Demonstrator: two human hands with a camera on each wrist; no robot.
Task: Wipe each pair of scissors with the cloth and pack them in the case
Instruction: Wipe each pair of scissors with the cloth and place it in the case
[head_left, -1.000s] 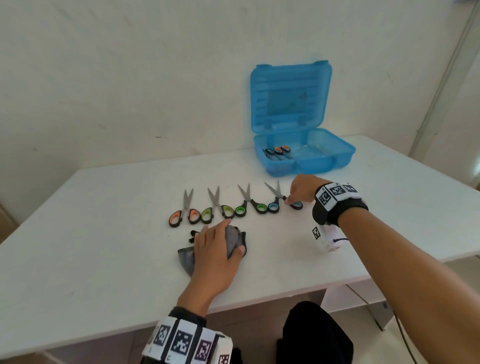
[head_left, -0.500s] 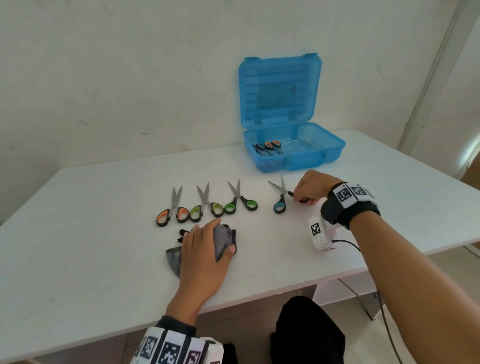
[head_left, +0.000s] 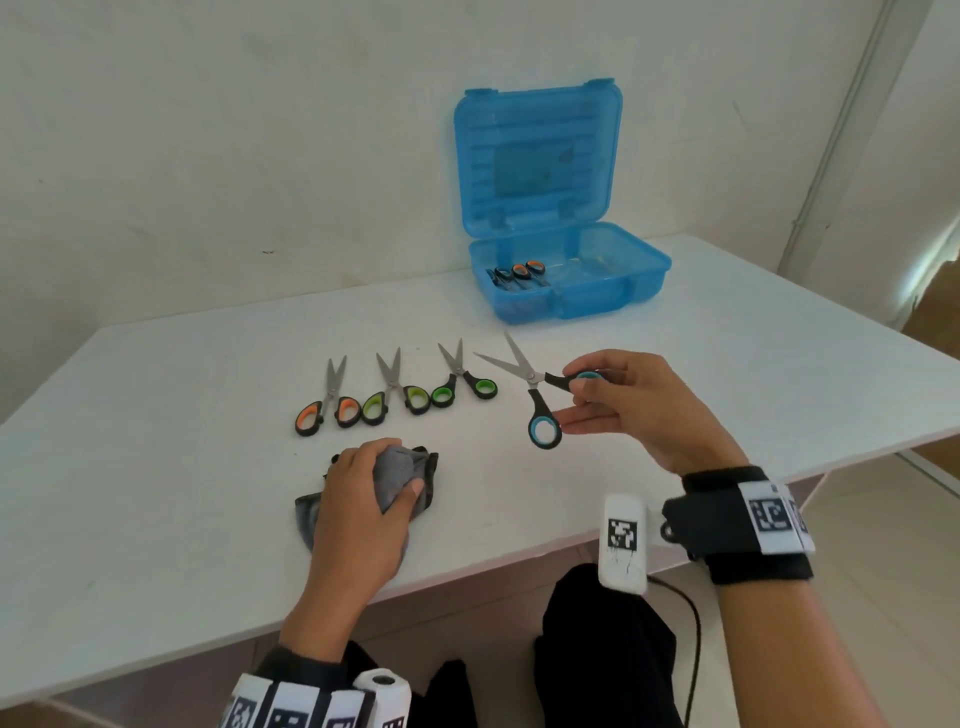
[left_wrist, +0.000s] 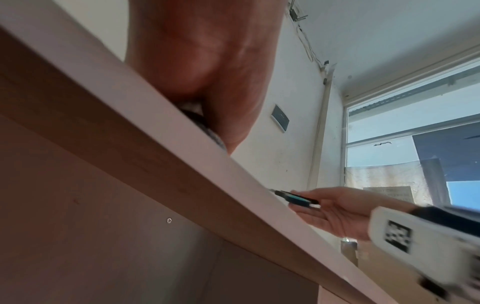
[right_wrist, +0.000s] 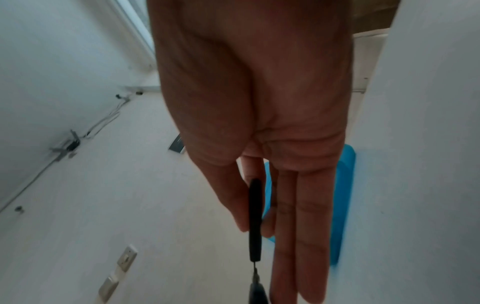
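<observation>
My right hand (head_left: 618, 410) pinches one handle loop of the blue-handled scissors (head_left: 535, 395) between thumb and fingers and holds them just above the table, blades spread and pointing away. The black handle (right_wrist: 255, 216) shows edge-on in the right wrist view. My left hand (head_left: 358, 499) grips the bunched grey cloth (head_left: 402, 475) near the table's front edge, left of the scissors. Three more pairs lie in a row: orange (head_left: 327, 405), light green (head_left: 395, 392), green (head_left: 462, 382). The open blue case (head_left: 613, 291) stands at the back, with scissors (head_left: 519, 273) in its left compartment.
The white table (head_left: 156, 467) meets a wall behind and ends close to my body. The case lid (head_left: 537, 156) stands upright against the wall. A window (left_wrist: 415, 133) is off to the right. A white tagged wrist device (head_left: 623, 540) hangs under my right wrist.
My right hand has picked the blue-handled scissors out of the row and drawn them toward me, their handles now spread. My left hand has closed more tightly on the cloth.
</observation>
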